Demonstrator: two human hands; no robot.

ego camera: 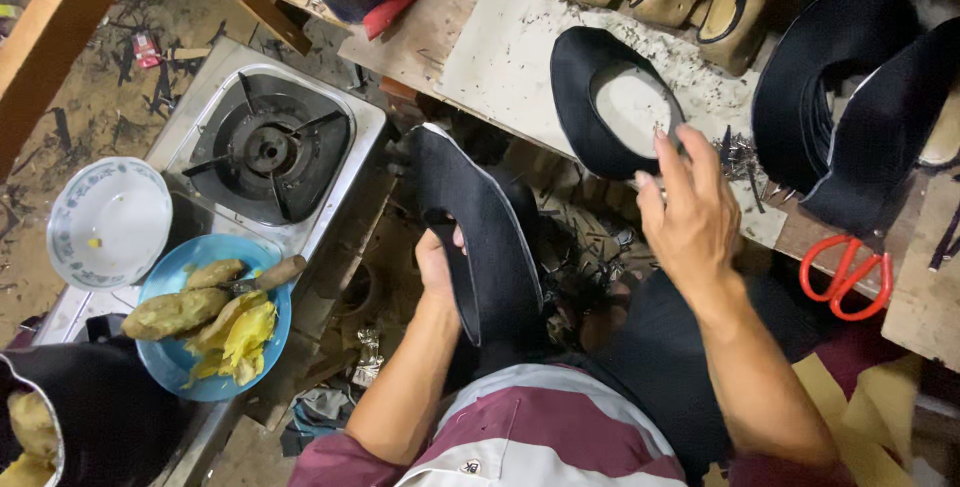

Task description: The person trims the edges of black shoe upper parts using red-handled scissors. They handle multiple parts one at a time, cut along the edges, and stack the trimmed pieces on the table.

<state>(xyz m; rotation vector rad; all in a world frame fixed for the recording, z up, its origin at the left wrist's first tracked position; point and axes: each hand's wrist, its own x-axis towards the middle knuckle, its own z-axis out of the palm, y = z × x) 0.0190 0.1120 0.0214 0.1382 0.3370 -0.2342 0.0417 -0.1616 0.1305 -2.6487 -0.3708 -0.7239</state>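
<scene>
A cluttered workshop desk (pixel 500 57) runs across the top, littered with small nails. The left hand (pixel 437 265) grips a black shoe upper (pixel 480 227) from below, fingers closed on it; its long axis runs up and left, toe end pointing toward the gas stove (pixel 265 147). The right hand (pixel 690 212) reaches with loosely spread fingers to a second black upper (pixel 585 97) lying on the desk, touching its edge. Red scissors (pixel 845 277) lie nearby.
</scene>
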